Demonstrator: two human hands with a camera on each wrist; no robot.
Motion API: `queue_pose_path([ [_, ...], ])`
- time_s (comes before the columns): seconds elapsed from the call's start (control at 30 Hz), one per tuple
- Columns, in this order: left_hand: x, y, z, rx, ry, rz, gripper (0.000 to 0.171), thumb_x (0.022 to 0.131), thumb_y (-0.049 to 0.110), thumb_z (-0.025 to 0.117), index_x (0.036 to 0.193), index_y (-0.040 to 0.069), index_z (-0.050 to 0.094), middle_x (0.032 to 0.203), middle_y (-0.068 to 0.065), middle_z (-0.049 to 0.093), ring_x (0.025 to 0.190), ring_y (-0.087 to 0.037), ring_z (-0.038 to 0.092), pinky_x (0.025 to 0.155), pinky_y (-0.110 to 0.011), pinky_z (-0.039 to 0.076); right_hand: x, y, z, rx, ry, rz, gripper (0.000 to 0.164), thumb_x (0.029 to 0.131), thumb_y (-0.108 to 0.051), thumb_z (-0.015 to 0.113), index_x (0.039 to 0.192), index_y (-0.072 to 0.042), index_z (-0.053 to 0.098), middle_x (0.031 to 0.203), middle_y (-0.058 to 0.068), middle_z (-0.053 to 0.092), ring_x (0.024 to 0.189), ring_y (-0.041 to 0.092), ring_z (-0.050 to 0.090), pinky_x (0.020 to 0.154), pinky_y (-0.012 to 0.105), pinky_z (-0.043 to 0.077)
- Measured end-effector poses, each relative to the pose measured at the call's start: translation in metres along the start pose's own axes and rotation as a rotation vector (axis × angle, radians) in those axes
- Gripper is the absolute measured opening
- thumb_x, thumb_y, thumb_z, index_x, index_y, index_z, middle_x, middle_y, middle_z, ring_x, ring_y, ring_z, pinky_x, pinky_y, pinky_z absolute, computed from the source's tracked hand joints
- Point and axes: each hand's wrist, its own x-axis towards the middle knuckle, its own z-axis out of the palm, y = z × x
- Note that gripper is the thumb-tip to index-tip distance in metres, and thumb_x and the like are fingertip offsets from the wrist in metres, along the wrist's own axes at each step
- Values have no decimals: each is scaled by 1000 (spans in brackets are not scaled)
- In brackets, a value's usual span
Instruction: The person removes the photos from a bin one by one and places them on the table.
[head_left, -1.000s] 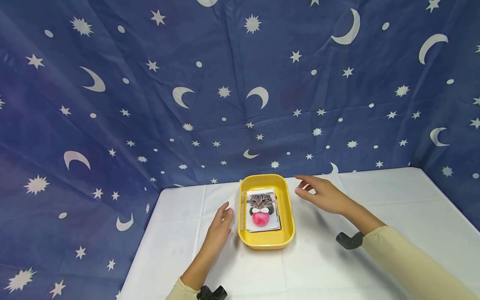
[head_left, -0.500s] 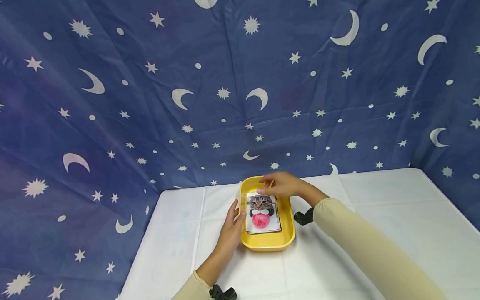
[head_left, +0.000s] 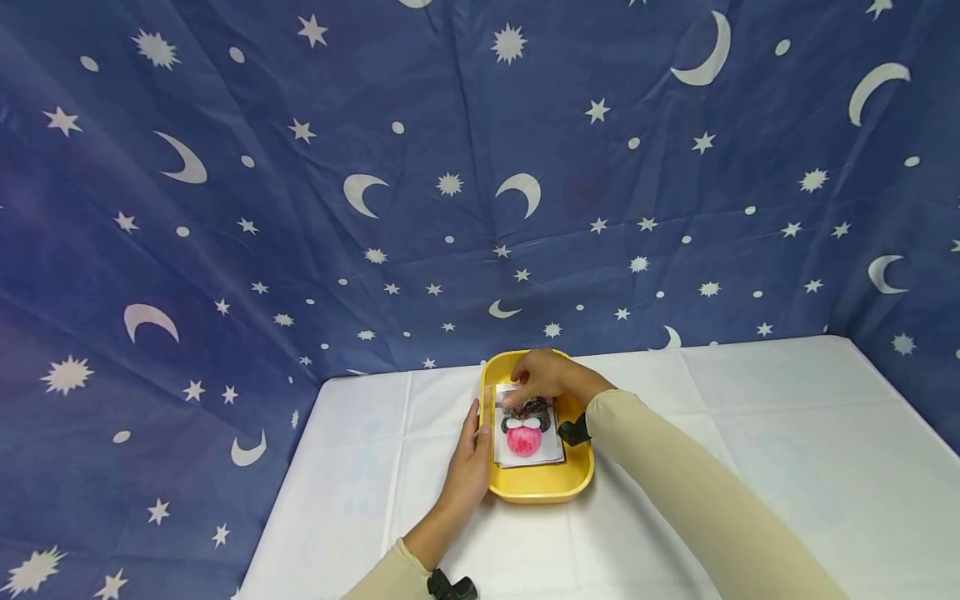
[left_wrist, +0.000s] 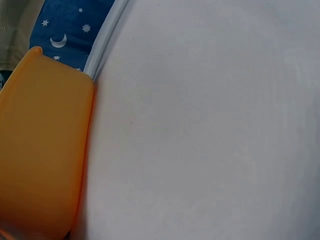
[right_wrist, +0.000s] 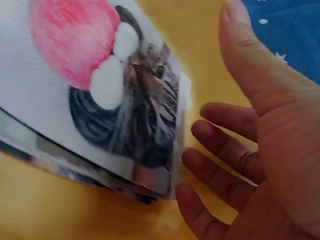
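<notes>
Rising at twelve o'clock, a blue cloth backdrop (head_left: 427, 100) with a white moon-and-star print stands behind a white cloth-covered table (head_left: 810, 433). On it sits a yellow, rounded-rectangle tray (head_left: 543, 483). Inside, nearer its nine-o'clock side, lies a stack of rectangular picture cards (head_left: 528, 427), topped by a striped cat (right_wrist: 150, 100) and pink ball (head_left: 523, 442). The left hand (head_left: 469, 465) touches the tray at nine o'clock, fingers extended along its outer side. The right hand (head_left: 543, 375) hovers at the stack's twelve-o'clock end, thumb and fingers parted, holding nothing.
</notes>
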Motion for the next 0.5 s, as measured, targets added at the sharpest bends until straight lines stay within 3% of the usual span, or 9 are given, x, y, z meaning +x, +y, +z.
queue_pose_path([
  [0.27,-2,-1,3,35,29,10,53,113,33,34,164,30,22,169,-5,27,156,-34,23,125,-58,17,6,0,12,-14,-20,23,55,80,-57,82,115,-14,78,102,-5,76,88,11,64,87,30,55],
  [0.5,1,-3,2,30,24,38,53,113,30,33,165,28,22,169,-3,26,156,-31,23,126,-54,16,7,-1,16,28,-6,34,40,79,-45,87,107,-17,80,94,-7,75,86,12,61,88,30,53],
])
